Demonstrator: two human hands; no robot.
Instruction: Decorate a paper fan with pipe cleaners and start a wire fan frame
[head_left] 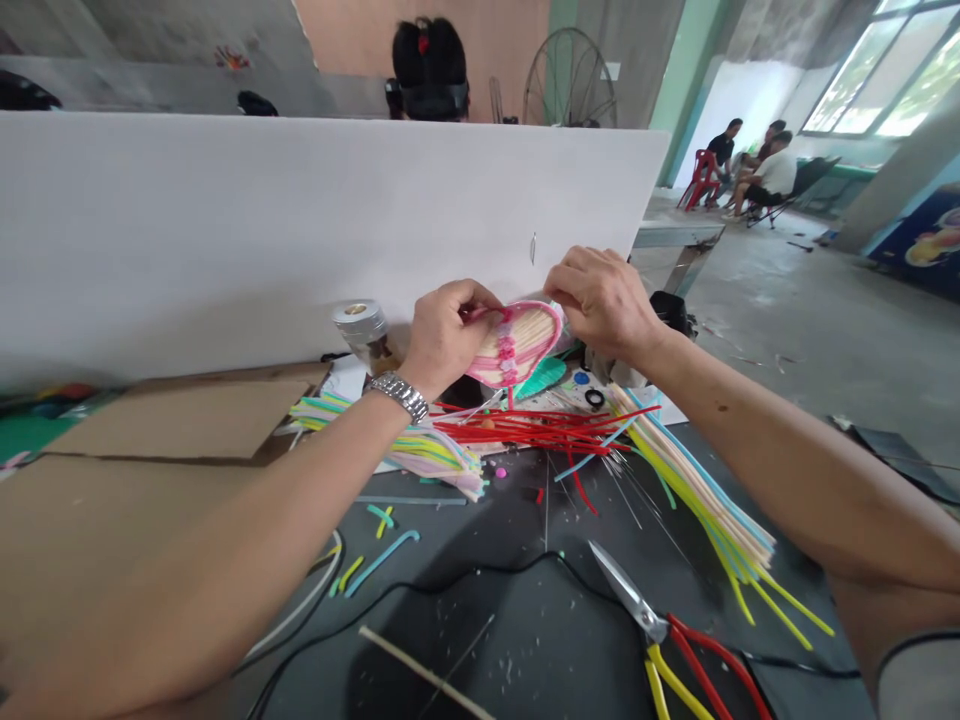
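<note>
At twelve o'clock, both hands hold up a pink-rimmed oval of pale pipe cleaners (514,345) against a white board (225,230). The left hand (448,335) is curled nearly closed, pinching the oval's left end; the right hand (604,305) grips its upper right edge. The oval seems light and springy, best held by its firmer rim. Loose red pipe cleaners (525,430) lie at six o'clock, steel scissors (630,600) at five.

No lettering can be read anywhere in view. The silver-topped canister (361,330) just beyond the left hand (450,340) has a gold disc (355,309) on top, perhaps printed, but it is too small to tell.
</note>
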